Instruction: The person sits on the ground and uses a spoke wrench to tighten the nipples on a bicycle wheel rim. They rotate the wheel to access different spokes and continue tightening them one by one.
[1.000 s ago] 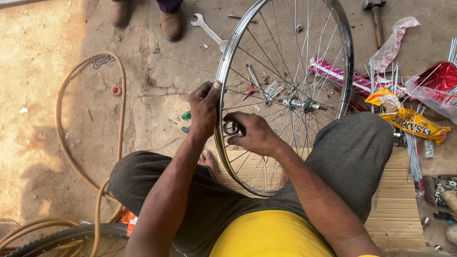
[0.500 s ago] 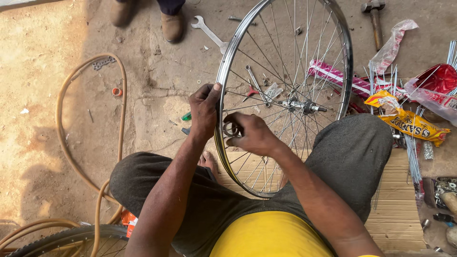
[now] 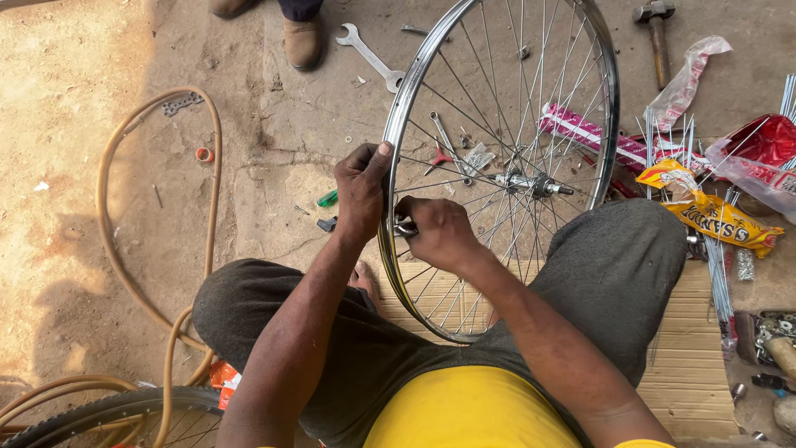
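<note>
Bright steel marks the bicycle wheel (image 3: 506, 178), which stands nearly upright between the seated person's knees, its lower rim resting on a slatted mat (image 3: 696, 332) on the ground. The left hand (image 3: 362, 192) grips the rim on its left side, fingers wrapped over the outer edge and thumb on top. The right hand (image 3: 437, 231) is inside the wheel just beside it, closed around a small dark metal tool (image 3: 405, 227) pressed against the rim where a spoke meets it; what kind of tool it is cannot be told. The hub (image 3: 531, 182) sits at the wheel's centre, to the right of both hands.

On the concrete ground behind the wheel lie an open-ended spanner (image 3: 371, 56), a hammer (image 3: 657, 33) near the top right, and a red-handled tool (image 3: 439, 155) seen through the spokes. To the right are loose spokes (image 3: 717, 274) and yellow and red wrappers (image 3: 713, 211). A tan inner tube (image 3: 157, 207) loops across the ground at left, and a tyred wheel (image 3: 108, 419) shows at the bottom left corner. Another person's shoe (image 3: 303, 40) is at the top edge.
</note>
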